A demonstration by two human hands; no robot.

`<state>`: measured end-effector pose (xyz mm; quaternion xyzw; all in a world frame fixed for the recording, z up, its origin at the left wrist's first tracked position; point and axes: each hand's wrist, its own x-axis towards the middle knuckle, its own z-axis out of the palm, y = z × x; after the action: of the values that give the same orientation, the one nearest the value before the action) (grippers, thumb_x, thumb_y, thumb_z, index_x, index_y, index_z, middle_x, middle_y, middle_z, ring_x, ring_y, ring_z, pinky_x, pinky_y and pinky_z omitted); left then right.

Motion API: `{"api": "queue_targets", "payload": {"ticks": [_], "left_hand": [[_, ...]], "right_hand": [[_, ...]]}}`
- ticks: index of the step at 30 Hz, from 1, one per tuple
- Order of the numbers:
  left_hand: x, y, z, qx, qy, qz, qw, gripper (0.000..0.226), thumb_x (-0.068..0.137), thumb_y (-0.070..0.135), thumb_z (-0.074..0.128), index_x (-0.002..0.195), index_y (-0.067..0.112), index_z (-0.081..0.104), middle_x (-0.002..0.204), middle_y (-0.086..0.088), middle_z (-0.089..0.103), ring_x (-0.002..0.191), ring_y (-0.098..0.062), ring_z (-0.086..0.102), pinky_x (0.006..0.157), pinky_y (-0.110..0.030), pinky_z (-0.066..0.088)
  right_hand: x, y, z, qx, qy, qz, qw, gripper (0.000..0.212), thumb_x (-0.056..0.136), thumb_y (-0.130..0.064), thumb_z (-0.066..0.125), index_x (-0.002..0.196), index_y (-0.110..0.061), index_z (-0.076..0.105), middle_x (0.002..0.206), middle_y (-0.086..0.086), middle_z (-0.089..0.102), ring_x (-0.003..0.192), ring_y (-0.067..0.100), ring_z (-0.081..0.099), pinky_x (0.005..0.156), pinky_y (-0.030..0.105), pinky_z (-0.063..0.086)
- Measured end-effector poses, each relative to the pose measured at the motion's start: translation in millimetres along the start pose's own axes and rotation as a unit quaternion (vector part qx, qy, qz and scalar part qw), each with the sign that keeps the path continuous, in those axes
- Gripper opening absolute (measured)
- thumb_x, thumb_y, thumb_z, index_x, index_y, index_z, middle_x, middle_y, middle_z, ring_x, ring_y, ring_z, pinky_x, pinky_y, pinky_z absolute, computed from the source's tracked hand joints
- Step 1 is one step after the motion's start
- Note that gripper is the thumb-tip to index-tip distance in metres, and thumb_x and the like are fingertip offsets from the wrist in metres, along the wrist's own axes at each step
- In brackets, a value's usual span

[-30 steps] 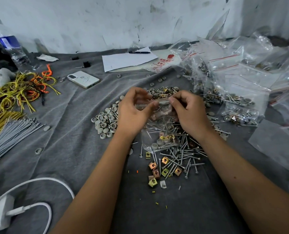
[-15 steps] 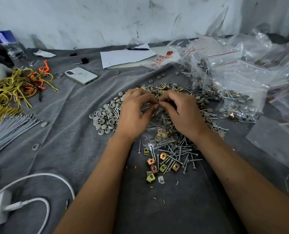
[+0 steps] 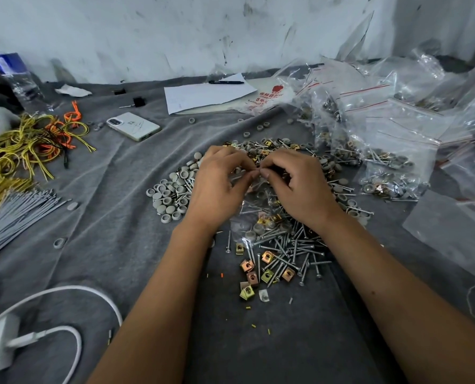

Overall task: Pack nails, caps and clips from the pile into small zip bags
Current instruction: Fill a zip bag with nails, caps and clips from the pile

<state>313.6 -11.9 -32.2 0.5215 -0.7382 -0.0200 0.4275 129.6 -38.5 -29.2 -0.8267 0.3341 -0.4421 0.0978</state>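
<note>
Clear plastic bag, change: a second ago the two hands held the top edge of the small zip bag [image 3: 254, 209] spread wide between them; now their fingertips have closed in and meet at the middle of that edge.
Change in height: both hands sit lower and farther forward over the pile than before.
Bag, place: it hangs from the pinched fingertips and drops below and between the two palms, its lower part lying on the nails.
Bag, contents: screws, a yellow clip and grey caps show through the plastic.
Left hand [image 3: 217, 189]: fingers curled, thumb and forefinger pinching the bag's top edge from the left.
Right hand [image 3: 300, 187]: fingers curled, thumb and forefinger pinching the same edge from the right, its fingertips touching those of the left.
Nails [image 3: 291, 250]: a silver heap just below the right wrist, toward the person.
Clips [image 3: 254, 270]: gold and copper squares, scattered below both wrists at the near edge of the nails.
Caps [image 3: 169, 195]: round grey pieces clustered just left of the left hand, with more beyond the right hand.
Filled bags [image 3: 391, 167]: a stack of clear zip bags with red lines, well to the right of the right hand.
Grey cloth [image 3: 106, 217]: it covers the surface under everything.
Phone [image 3: 133, 126]: white, lying beyond and left of the left hand.
</note>
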Motion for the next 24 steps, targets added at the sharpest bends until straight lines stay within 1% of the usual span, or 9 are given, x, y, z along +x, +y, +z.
{"api": "queue_targets", "payload": {"ticks": [4, 7, 9, 12, 14, 15, 17, 20, 24], "left_hand": [[-0.7, 0.1, -3.1, -0.034, 0.000, -0.023, 0.999, 0.007, 0.089, 0.018, 0.080, 0.085, 0.014, 0.075, 0.099, 0.008, 0.073, 0.104, -0.017, 0.059, 0.095, -0.033, 0.041], [0.2, 3.6, -3.0, -0.039, -0.011, -0.030, 0.999, 0.006, 0.088, 0.016, 0.081, 0.086, 0.013, 0.076, 0.103, 0.005, 0.072, 0.107, -0.020, 0.058, 0.094, -0.033, 0.041], [0.5, 4.7, -3.2, -0.036, -0.016, -0.031, 0.999, 0.007, 0.088, 0.019, 0.081, 0.087, 0.014, 0.077, 0.101, 0.004, 0.071, 0.105, -0.020, 0.058, 0.092, -0.035, 0.042], [-2.5, 1.8, -3.7, -0.078, -0.013, -0.083, 0.993, 0.009, 0.088, 0.022, 0.082, 0.086, 0.017, 0.075, 0.095, 0.004, 0.070, 0.097, -0.024, 0.061, 0.088, -0.049, 0.050], [-3.8, -1.6, -4.3, -0.155, -0.014, -0.129, 0.979, 0.008, 0.089, 0.016, 0.080, 0.086, 0.012, 0.073, 0.098, 0.000, 0.070, 0.091, -0.032, 0.066, 0.081, -0.064, 0.054], [-3.7, -2.1, -4.6, -0.175, -0.014, -0.139, 0.975, 0.008, 0.089, 0.012, 0.078, 0.086, 0.010, 0.072, 0.100, -0.002, 0.070, 0.091, -0.034, 0.067, 0.081, -0.067, 0.053], [-2.7, -1.3, -5.9, -0.155, -0.019, -0.139, 0.978, 0.007, 0.090, 0.012, 0.077, 0.086, 0.010, 0.072, 0.103, -0.001, 0.071, 0.098, -0.029, 0.065, 0.087, -0.065, 0.052], [-1.4, 0.2, -7.2, -0.115, -0.036, -0.122, 0.985, 0.009, 0.092, 0.016, 0.075, 0.085, 0.012, 0.071, 0.104, 0.004, 0.072, 0.106, -0.018, 0.061, 0.096, -0.055, 0.049], [-1.4, 2.1, -6.5, -0.148, -0.043, -0.125, 0.980, 0.008, 0.091, 0.017, 0.077, 0.086, 0.013, 0.072, 0.101, 0.001, 0.072, 0.098, -0.020, 0.066, 0.087, -0.054, 0.056]], "right_hand": [[-1.1, 0.5, 0.4, 0.003, -0.007, 0.018, 1.000, 0.005, 0.095, -0.007, 0.069, 0.097, -0.003, 0.071, 0.093, 0.005, 0.070, 0.086, 0.016, 0.063, 0.076, 0.029, 0.051], [-1.8, 0.0, 1.3, 0.016, -0.022, 0.038, 0.999, 0.006, 0.096, -0.010, 0.068, 0.099, -0.005, 0.070, 0.095, 0.003, 0.070, 0.087, 0.014, 0.063, 0.076, 0.020, 0.048], [-1.6, -0.4, 0.4, 0.022, -0.024, 0.043, 0.999, 0.007, 0.096, -0.011, 0.069, 0.099, -0.006, 0.071, 0.095, 0.003, 0.070, 0.088, 0.013, 0.064, 0.077, 0.018, 0.049], [0.1, -1.7, -2.2, 0.022, -0.012, 0.042, 0.999, 0.005, 0.095, -0.009, 0.070, 0.097, -0.004, 0.071, 0.093, 0.003, 0.071, 0.085, 0.013, 0.064, 0.074, 0.020, 0.049], [0.9, -2.1, -3.9, 0.027, -0.002, 0.047, 0.999, 0.004, 0.095, -0.008, 0.070, 0.096, -0.004, 0.071, 0.090, 0.003, 0.070, 0.083, 0.014, 0.063, 0.072, 0.020, 0.049], [1.0, -2.1, -4.4, 0.030, -0.001, 0.051, 0.998, 0.004, 0.095, -0.007, 0.070, 0.096, -0.003, 0.071, 0.090, 0.004, 0.070, 0.082, 0.015, 0.063, 0.072, 0.021, 0.049], [0.3, -2.8, -3.9, 0.040, -0.008, 0.064, 0.997, 0.005, 0.095, -0.007, 0.069, 0.097, -0.003, 0.071, 0.090, 0.004, 0.070, 0.083, 0.015, 0.064, 0.070, 0.017, 0.048], [-0.5, -4.6, -2.8, 0.055, -0.017, 0.079, 0.995, 0.007, 0.096, -0.008, 0.069, 0.099, -0.002, 0.072, 0.092, 0.004, 0.071, 0.084, 0.013, 0.065, 0.070, 0.008, 0.044], [0.0, -4.5, -4.2, 0.057, -0.001, 0.083, 0.995, 0.008, 0.095, -0.010, 0.071, 0.097, -0.003, 0.074, 0.088, 0.003, 0.072, 0.080, 0.012, 0.066, 0.070, 0.018, 0.050]]}}
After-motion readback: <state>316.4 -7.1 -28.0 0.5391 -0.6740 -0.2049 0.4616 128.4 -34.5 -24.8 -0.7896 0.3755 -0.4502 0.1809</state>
